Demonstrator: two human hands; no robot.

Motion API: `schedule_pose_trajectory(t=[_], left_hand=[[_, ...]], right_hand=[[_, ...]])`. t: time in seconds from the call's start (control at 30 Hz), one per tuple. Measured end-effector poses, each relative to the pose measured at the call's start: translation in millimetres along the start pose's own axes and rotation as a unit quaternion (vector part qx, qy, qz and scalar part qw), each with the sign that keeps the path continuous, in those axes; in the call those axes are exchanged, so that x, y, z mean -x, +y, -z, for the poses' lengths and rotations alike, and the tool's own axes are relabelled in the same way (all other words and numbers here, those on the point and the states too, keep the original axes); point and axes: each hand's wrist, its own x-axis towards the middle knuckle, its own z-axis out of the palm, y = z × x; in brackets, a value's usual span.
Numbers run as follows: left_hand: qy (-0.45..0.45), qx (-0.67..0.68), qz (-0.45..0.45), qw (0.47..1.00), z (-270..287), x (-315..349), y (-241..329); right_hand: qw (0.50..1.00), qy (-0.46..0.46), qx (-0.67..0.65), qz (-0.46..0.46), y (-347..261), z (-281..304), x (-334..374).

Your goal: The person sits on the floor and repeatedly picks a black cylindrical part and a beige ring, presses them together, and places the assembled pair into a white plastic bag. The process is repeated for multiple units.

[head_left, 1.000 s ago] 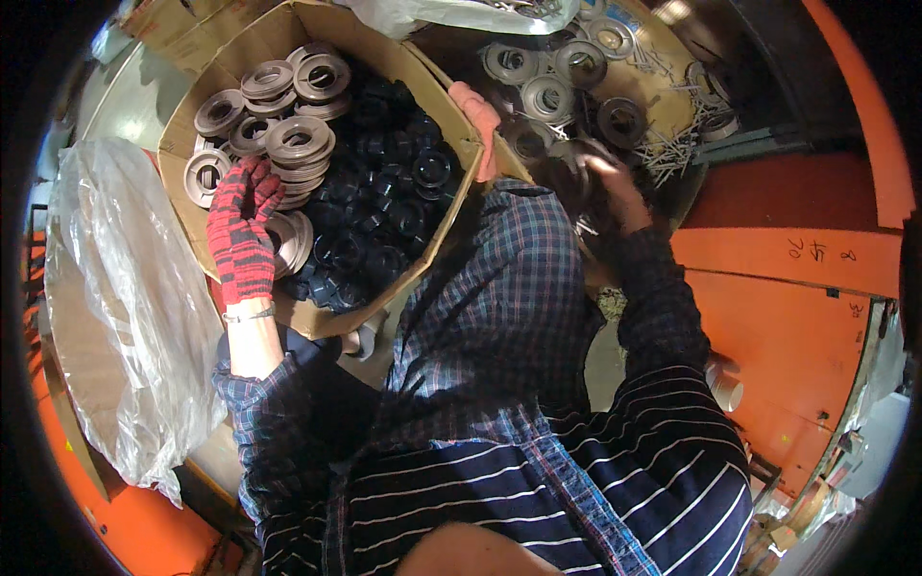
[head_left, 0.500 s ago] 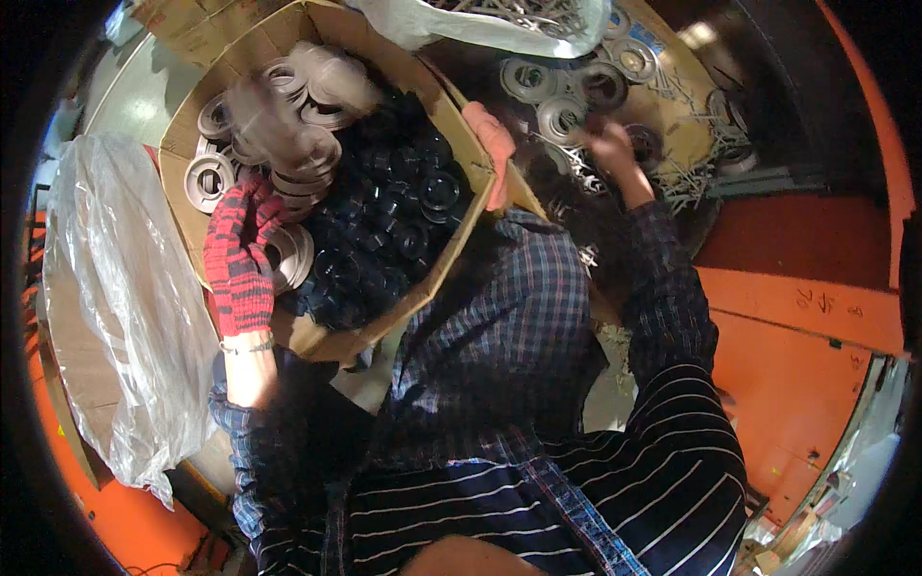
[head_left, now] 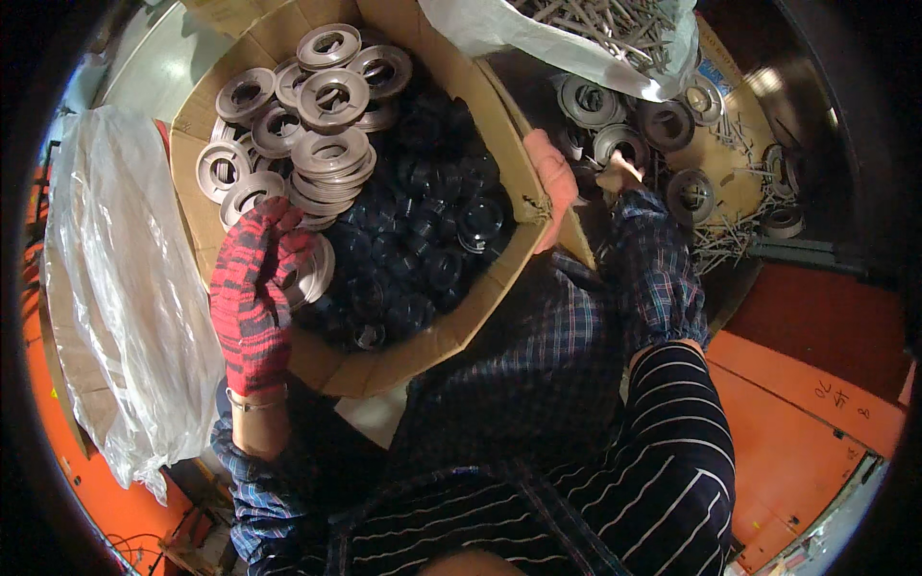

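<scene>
My left hand (head_left: 254, 288), in a red and black striped knitted glove, is at the left edge of a cardboard box (head_left: 403, 370). Its fingers curl together beside a small stack of grey rings (head_left: 313, 273); what they hold, if anything, is hidden. More grey flanged rings (head_left: 332, 99) lie piled on the box's left side, and glossy black round parts (head_left: 423, 226) fill the rest. Past the box's right wall, my bare right hand (head_left: 622, 175) reaches beside a grey ring (head_left: 619, 144). Its fingers are mostly hidden and washed out by bright light.
A white bag (head_left: 567, 43) of thin grey sticks leans in at the top. Loose sticks and rings lie on cardboard (head_left: 725, 178) at right. An orange-pink cloth (head_left: 550, 178) hangs over the box wall. Clear plastic sheeting (head_left: 125, 298) stands at left; orange panels (head_left: 797, 432) at right.
The blur over the grey ring pile is gone and the rings show sharply. My right hand now appears nearer the box wall. The whole view has shifted slightly.
</scene>
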Motion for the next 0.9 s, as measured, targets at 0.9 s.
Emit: schedule_pose_trajectory(t=[0.9], left_hand=[[0.031, 0.394, 0.119, 0.911, 0.9, -12.0, -40.9]], right_hand=[[0.233, -0.032, -0.952, 0.197, 90.3, 130.1, 267.8]])
